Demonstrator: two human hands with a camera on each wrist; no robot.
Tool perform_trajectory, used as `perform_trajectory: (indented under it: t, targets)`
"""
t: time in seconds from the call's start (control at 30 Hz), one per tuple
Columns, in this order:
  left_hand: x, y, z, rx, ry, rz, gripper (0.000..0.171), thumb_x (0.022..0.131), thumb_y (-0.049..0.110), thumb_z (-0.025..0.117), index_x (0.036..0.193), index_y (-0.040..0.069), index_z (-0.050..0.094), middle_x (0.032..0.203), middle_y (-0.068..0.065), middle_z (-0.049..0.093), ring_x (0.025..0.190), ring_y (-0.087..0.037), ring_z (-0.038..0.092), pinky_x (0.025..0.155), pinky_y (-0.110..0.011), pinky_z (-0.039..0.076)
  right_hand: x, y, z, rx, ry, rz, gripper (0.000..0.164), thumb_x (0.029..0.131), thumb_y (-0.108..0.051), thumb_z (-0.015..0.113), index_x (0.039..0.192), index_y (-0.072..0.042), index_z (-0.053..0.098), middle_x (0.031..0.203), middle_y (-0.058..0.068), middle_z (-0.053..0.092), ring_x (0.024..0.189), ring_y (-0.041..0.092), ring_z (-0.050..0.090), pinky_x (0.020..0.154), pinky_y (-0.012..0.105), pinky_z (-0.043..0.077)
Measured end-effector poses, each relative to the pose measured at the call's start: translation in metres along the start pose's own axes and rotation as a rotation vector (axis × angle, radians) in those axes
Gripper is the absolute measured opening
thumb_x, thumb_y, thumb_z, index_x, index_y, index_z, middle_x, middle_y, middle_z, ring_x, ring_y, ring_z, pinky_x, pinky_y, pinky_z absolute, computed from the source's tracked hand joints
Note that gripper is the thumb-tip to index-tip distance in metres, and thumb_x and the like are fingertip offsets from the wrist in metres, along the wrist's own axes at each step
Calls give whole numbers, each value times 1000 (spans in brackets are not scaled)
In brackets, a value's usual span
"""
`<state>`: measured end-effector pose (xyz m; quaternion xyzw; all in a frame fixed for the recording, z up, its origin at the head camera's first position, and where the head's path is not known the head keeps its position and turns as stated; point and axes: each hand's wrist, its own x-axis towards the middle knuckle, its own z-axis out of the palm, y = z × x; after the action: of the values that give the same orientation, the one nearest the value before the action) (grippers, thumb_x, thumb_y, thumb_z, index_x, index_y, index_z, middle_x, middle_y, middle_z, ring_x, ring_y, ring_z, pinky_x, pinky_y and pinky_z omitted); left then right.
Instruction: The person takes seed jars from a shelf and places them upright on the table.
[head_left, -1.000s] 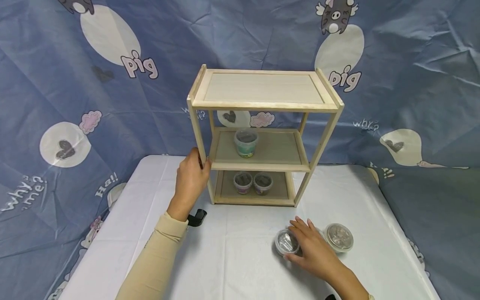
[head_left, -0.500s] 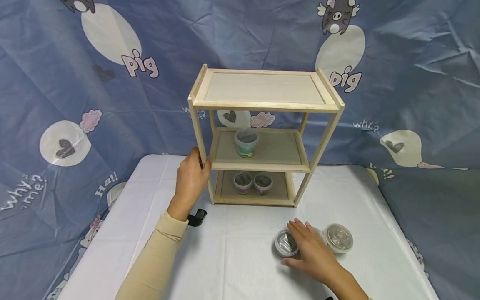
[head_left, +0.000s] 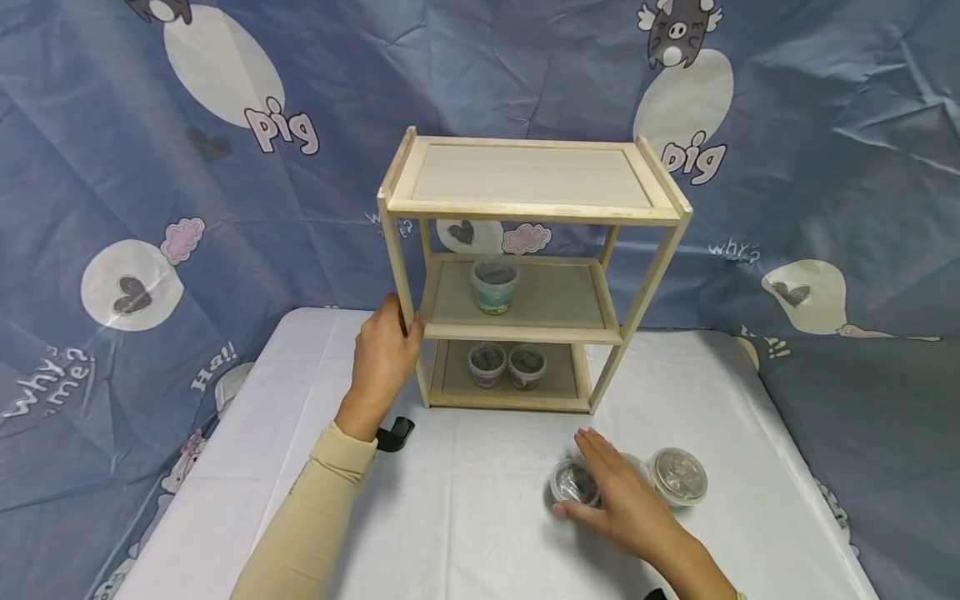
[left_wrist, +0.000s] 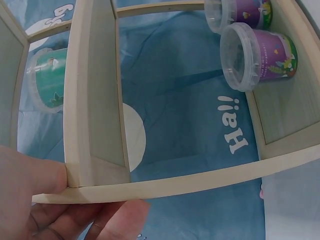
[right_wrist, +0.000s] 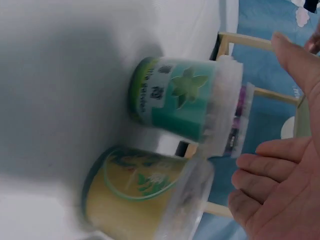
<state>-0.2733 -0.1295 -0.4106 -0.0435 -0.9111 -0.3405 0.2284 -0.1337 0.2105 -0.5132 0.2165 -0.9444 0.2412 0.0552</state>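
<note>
My left hand (head_left: 384, 354) grips the left front post of a small three-tier wooden shelf (head_left: 525, 175); in the left wrist view thumb and fingers (left_wrist: 122, 220) lie on either side of the wood. My right hand (head_left: 630, 504) hovers over the lidded tubs in front of the shelf, thumb spread from straight fingers. Nearest to it is a clear-lidded tub (head_left: 574, 483), partly under the hand. Another tub (head_left: 636, 467) is mostly hidden behind the hand. The right wrist view shows a green tub (right_wrist: 182, 97) beside a yellow tub (right_wrist: 135, 192), both upright, below the open palm.
A third tub (head_left: 678, 477) stands at the right on the white tablecloth (head_left: 495, 508). The middle tier bears a green tub (head_left: 494, 287), the bottom tier two purple tubs (head_left: 487, 365). A blue printed cloth (head_left: 315, 225) hangs behind.
My right hand has shifted slightly left and away from me above the near tub, its thumb spreading wider from the fingers. My left hand stays on the post.
</note>
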Motion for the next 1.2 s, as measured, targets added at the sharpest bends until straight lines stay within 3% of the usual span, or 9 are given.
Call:
perform_trajectory:
  t: [0.4, 0.67, 0.87, 1.03, 1.2]
  targets:
    - [0, -1, -1, 6, -2, -8, 21, 103, 21, 66, 103, 1, 57, 82, -13, 61, 64, -32, 64, 54, -47, 52, 20, -29, -32, 168, 2, 52, 104, 86, -61, 80, 164, -9, 33, 165, 15, 37, 149, 36, 38, 112, 57, 40]
    - [1, 0, -1, 8, -5, -12, 20, 103, 19, 65, 104, 1, 57, 82, -13, 61, 64, -32, 64, 54, -47, 52, 46, -60, -58, 253, 83, 22, 107, 85, -51, 85, 167, -23, 24, 167, 11, 33, 146, 38, 42, 111, 62, 40]
    - [1, 0, -2, 7, -14, -11, 19, 104, 17, 64, 106, 0, 58, 82, -13, 60, 64, -32, 64, 52, -45, 53, 77, -72, -70, 278, 139, 3, 109, 84, -53, 85, 168, -21, 23, 169, 8, 29, 152, 36, 33, 115, 63, 33]
    - [0, 1, -1, 3, -45, -14, 20, 105, 18, 62, 109, -1, 57, 83, -14, 61, 64, -30, 64, 51, -43, 53, 107, -73, -75, 292, 204, 5, 108, 86, -48, 86, 167, -14, 23, 168, 12, 30, 152, 35, 33, 117, 60, 32]
    - [0, 1, -2, 15, -33, -19, 19, 105, 18, 63, 107, 0, 57, 83, -13, 61, 63, -30, 64, 51, -43, 52, 140, -76, -78, 306, 231, 32, 108, 88, -51, 84, 166, -8, 22, 168, 13, 30, 151, 36, 34, 117, 58, 33]
